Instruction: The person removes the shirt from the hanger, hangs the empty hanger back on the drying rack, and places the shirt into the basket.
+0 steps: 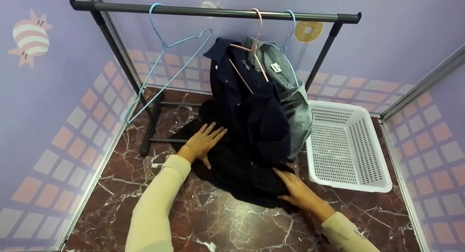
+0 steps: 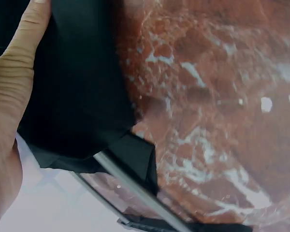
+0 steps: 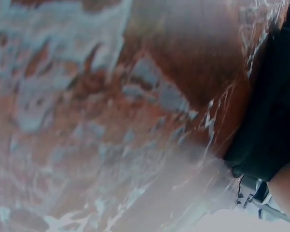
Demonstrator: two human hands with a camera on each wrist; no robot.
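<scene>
At the far left, an empty blue hanger (image 1: 164,45) hangs from the rack's top rail (image 1: 218,12), near that rail's left end, its frame swinging down past the rack's left foot (image 1: 149,137). The left hand (image 1: 200,143) is nearer to it than the right.

That left hand rests, fingers straight and spread, on the upper left part of a black garment (image 1: 232,161). The garment lies crumpled on the floor (image 1: 232,223), in from its left and right edges, and covers part of the rack's lower bar (image 1: 169,140). Its long axis slants from beside the left foot, at the far left, down to the near right, so the cloth stretches from the left hand toward the right one.

Above its middle, a navy shirt (image 1: 269,125) droops on a pink hanger (image 1: 261,66) toward the rail's right half; where navy stops and black begins is hard to tell. A grey-green shirt (image 1: 301,121) hangs just beside it on another blue hanger (image 1: 294,23).

The right hand (image 1: 299,191) touches the garment's near right end, fingers extended, thumb apart. Right of it stands a white basket (image 1: 350,186), near the floor's right edge.
</scene>
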